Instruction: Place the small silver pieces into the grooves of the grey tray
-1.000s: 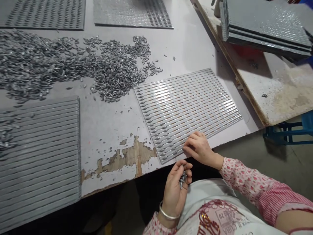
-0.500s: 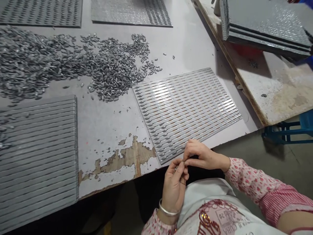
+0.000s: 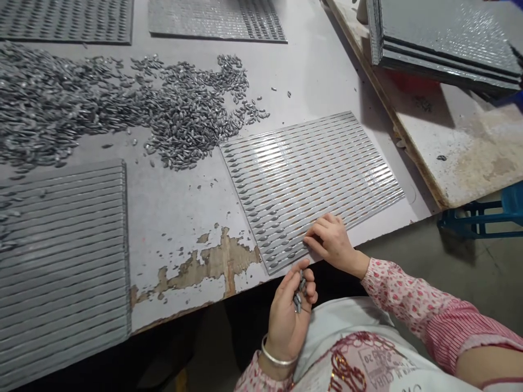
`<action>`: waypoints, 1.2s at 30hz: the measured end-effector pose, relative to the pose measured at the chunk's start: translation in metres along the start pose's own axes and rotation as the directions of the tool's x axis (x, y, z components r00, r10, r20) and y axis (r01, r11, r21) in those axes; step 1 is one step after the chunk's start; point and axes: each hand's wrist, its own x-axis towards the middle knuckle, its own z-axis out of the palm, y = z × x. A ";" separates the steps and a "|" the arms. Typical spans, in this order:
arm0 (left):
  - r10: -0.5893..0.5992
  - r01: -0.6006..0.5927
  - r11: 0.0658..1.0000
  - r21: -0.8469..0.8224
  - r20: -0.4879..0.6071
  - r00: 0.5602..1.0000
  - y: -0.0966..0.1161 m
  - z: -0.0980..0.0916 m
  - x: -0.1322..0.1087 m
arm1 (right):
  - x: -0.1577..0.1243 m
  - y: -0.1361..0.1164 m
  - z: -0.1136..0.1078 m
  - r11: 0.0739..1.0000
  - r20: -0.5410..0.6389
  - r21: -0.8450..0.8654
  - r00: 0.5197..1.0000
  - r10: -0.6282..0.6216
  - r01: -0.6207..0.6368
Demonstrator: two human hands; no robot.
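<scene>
Low at the table's front edge, my left hand (image 3: 292,310) is cupped palm up around several small grey spindle-shaped pieces (image 3: 298,299). My right hand (image 3: 332,242) reaches over the near edge of a grooved grey board (image 3: 327,169), thumb and fingertips pinched at its surface. A dark piece (image 3: 306,241) shows at those fingertips; whether it still is held or rests in a groove is hard to see. Similar pieces (image 3: 265,238) sit in the grooves along the board's left side, more of them toward the near corner.
A broad heap of loose grey pieces (image 3: 188,114) spreads over the table's left and middle. Another grooved board (image 3: 65,261) lies at left, and two more stand at the back. Stacked boards (image 3: 449,38) rest on the right-hand table, above a blue stool (image 3: 478,218).
My right hand has left my left hand's fingertips and moved up onto the board's near edge. My left hand has uncurled somewhat, showing the pieces in its palm.
</scene>
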 end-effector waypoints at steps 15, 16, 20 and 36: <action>0.124 -0.119 0.991 0.056 -0.104 0.987 -0.001 0.002 0.004 | -0.005 -0.009 -0.024 0.765 0.215 0.628 0.912 -0.349 0.145; 0.133 -0.127 0.990 0.064 -0.097 0.986 -0.001 0.003 0.004 | -0.005 -0.010 -0.025 0.755 0.221 0.642 0.909 -0.354 0.138; 0.145 -0.141 0.988 0.062 -0.054 0.988 0.001 0.004 0.002 | -0.002 -0.010 -0.025 0.728 0.203 0.685 0.956 -0.213 0.017; 0.062 -0.061 0.997 0.045 -0.032 0.998 0.000 0.000 0.005 | 0.028 0.006 -0.008 0.981 0.182 0.065 0.964 -0.193 0.184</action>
